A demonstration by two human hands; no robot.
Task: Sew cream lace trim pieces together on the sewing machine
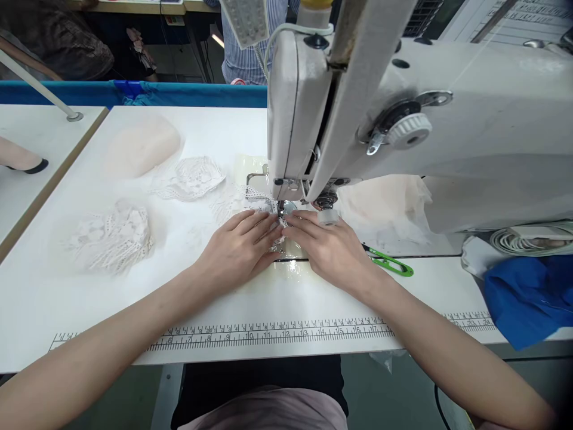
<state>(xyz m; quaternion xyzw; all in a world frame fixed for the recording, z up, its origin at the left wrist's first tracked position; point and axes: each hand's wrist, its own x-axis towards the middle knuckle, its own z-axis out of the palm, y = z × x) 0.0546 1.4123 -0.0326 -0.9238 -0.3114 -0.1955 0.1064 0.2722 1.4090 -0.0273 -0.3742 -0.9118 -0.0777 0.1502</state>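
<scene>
White lace (259, 196) lies under the presser foot (281, 207) of a sewing machine (298, 113). My left hand (239, 248) rests on it left of the needle area, palm down, fingers stretched forward. From the other side, my right hand (329, 248) lies flat with its fingertips by the foot, over the lace's near edge. The fingertips of both hands almost meet there. What is under my palms and thumbs is hidden. Green-handled thread snips (389, 261) lie beside my right wrist.
On the left are a lace pile (114, 236), another lace piece (197, 177) and pale beige fabric (143, 146). More pale fabric (385, 206) sits under the machine arm. At right are a coiled tape (532, 239) and blue cloth (528, 298). A printed ruler (268, 334) runs along the front edge.
</scene>
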